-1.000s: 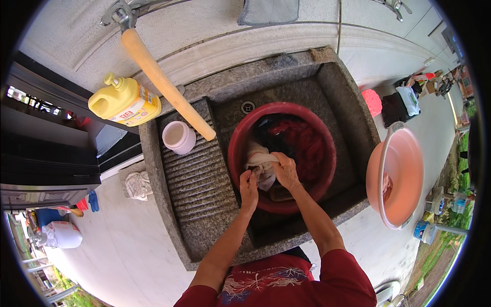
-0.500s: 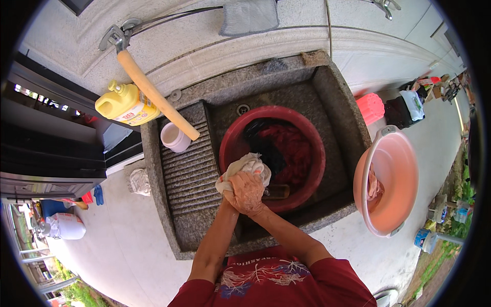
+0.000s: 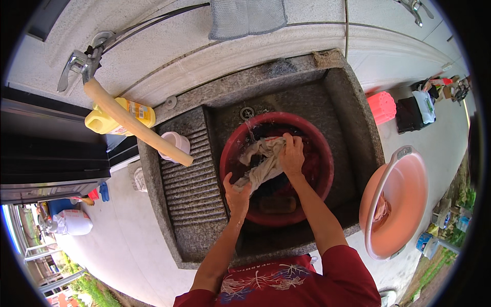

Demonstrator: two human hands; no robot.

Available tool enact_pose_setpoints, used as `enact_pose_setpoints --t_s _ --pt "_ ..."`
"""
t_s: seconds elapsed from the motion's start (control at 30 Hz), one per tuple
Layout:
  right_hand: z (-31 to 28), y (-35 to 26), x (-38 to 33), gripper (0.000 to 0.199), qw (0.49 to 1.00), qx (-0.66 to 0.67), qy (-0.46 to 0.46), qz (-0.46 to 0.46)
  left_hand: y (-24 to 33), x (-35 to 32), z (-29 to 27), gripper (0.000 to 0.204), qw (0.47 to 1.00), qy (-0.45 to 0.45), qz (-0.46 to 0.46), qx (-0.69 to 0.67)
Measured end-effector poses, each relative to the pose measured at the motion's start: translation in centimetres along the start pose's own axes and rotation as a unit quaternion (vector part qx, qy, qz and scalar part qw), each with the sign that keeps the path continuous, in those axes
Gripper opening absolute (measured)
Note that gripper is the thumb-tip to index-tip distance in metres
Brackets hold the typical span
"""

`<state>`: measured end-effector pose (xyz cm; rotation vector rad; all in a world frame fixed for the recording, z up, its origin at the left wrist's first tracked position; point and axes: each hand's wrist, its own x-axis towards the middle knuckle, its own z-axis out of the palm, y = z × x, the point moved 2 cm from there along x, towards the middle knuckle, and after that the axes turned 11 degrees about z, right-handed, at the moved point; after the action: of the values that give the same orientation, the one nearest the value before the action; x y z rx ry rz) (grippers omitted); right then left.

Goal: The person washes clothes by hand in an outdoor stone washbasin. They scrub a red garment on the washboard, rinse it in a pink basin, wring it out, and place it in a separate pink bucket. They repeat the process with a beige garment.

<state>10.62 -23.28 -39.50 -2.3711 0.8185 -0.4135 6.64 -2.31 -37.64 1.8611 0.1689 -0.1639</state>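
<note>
A wet, pale grey-white cloth (image 3: 267, 168) stretches between my two hands over the red basin (image 3: 330, 176). My left hand (image 3: 237, 198) grips its lower end near the basin's left rim. Higher up and to the right, my right hand (image 3: 292, 156) is closed on the other end. Dark and red wet laundry (image 3: 308, 148) lies in the basin under the cloth, partly hidden by it. A brownish block (image 3: 277, 205) shows near the basin's front rim; its kind is unclear.
The basin stands in a stone sink (image 3: 353, 117) with a ribbed washboard (image 3: 192, 197) at left. A hose-covered tap (image 3: 135, 123) reaches over a pink cup (image 3: 175, 143), beside a yellow jug (image 3: 140, 112). An orange tub (image 3: 409, 204) with cloth in it stands at right.
My hands, clasped together around the bunched cloth before, have moved apart. The cloth is now spread between them, with the right hand farther up and right. Water splashes at the basin's far-left rim.
</note>
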Motion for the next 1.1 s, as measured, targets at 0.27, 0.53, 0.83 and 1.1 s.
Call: enact_pose_setpoints --t_s 0.27,0.53,0.83,1.1 --pt "6.4 1.2 -4.3 0.04 0.983 -0.038 -0.103 -0.146 -6.4 2.0 5.4 0.076 0.841 -0.244 0.125 0.467" --pt "7.4 1.1 2.0 0.03 0.947 0.046 -0.301 0.099 -5.5 8.4 3.7 0.039 0.857 -0.348 -0.007 0.379" --pt "-2.3 2.2 7.0 0.01 0.837 0.366 -0.355 0.2 1.7 1.5 -3.9 0.03 0.925 -0.214 -0.219 -0.227" --pt "-2.2 3.4 1.3 0.015 0.839 0.292 -0.417 0.193 13.7 -3.4 -8.4 0.036 0.895 -0.212 -0.109 -0.378"
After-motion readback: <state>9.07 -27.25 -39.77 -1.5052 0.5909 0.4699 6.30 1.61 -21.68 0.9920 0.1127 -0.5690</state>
